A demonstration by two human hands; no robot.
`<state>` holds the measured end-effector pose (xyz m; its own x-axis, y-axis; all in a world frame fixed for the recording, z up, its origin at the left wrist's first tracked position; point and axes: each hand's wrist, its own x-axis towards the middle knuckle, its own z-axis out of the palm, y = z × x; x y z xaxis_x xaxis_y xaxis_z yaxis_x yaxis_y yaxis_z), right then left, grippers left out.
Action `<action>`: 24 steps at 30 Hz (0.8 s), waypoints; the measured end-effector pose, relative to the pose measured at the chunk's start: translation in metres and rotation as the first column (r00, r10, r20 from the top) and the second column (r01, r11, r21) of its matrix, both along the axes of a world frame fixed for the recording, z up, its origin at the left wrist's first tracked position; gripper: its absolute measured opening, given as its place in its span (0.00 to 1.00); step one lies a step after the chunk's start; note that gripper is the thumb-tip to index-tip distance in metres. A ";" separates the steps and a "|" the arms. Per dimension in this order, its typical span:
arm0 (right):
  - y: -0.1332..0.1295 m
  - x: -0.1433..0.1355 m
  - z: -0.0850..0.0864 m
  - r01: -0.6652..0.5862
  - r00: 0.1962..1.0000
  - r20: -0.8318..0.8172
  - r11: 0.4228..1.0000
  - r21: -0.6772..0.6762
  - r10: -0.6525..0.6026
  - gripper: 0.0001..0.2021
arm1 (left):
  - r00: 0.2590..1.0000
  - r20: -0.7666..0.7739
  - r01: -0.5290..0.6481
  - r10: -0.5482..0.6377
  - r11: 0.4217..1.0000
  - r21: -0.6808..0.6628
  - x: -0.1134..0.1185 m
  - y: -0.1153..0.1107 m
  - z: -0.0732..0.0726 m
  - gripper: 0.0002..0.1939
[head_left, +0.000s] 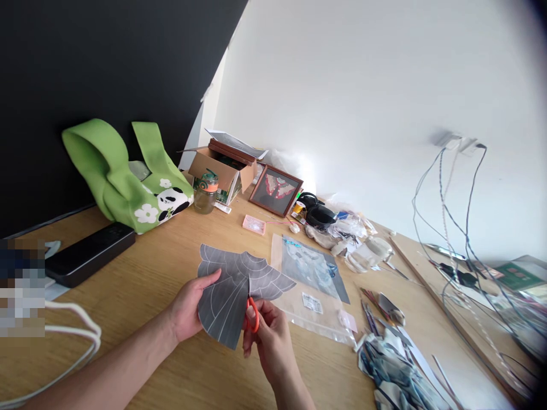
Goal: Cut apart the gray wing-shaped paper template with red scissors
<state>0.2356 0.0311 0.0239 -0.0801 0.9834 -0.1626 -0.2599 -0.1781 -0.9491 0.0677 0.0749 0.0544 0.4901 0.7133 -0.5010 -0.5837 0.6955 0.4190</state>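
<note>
A grey sheet (226, 285) with scalloped edges and pale curved lines, shaped like wings, is held up over the wooden table. My left hand (190, 304) grips its left side, thumb on top and the other fingers hidden behind it. In my right hand (267, 336) are small scissors (253, 316) with orange-red handles. Their blades point away from me and meet the sheet near its middle, beside a gap between its centre and right part. How far apart the blades are is too small to tell.
A green panda bag (141, 188), a black case (92, 250) and a glass bottle (206, 196) stand left. Behind are an open carton (220, 168) and a framed butterfly (276, 191). A clear plastic bag (307, 285), tools and crumpled cloth (391, 367) lie right.
</note>
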 end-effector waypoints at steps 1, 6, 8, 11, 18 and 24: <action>0.000 0.000 0.000 -0.003 1.000 -0.001 1.000 0.001 0.003 0.23 | 1.000 0.002 0.001 -0.001 1.000 0.003 0.000 0.000 0.000 0.18; 0.000 0.000 0.001 -0.006 1.000 0.004 1.000 0.006 0.006 0.23 | 1.000 0.013 0.003 -0.003 1.000 0.003 0.001 0.000 -0.002 0.18; 0.000 0.000 0.001 -0.007 1.000 0.005 1.000 0.008 0.007 0.23 | 1.000 0.009 0.001 -0.001 1.000 0.004 0.001 0.000 -0.002 0.18; 0.001 0.001 0.001 -0.010 1.000 0.006 1.000 0.011 0.010 0.23 | 1.000 0.003 0.000 0.000 1.000 -0.001 0.001 0.000 -0.002 0.18; 0.000 0.000 0.002 0.000 1.000 0.025 1.000 -0.002 0.000 0.23 | 1.000 0.009 -0.006 0.006 1.000 -0.003 0.000 0.000 -0.002 0.17; 0.000 -0.001 0.003 0.002 1.000 0.008 1.000 -0.006 -0.002 0.23 | 1.000 -0.024 0.009 -0.009 1.000 -0.016 0.001 0.000 -0.001 0.18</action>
<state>0.2347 0.0313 0.0267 -0.0767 0.9826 -0.1694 -0.2524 -0.1835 -0.9501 0.0692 0.0745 0.0532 0.4841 0.7007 -0.5241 -0.5673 0.7074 0.4217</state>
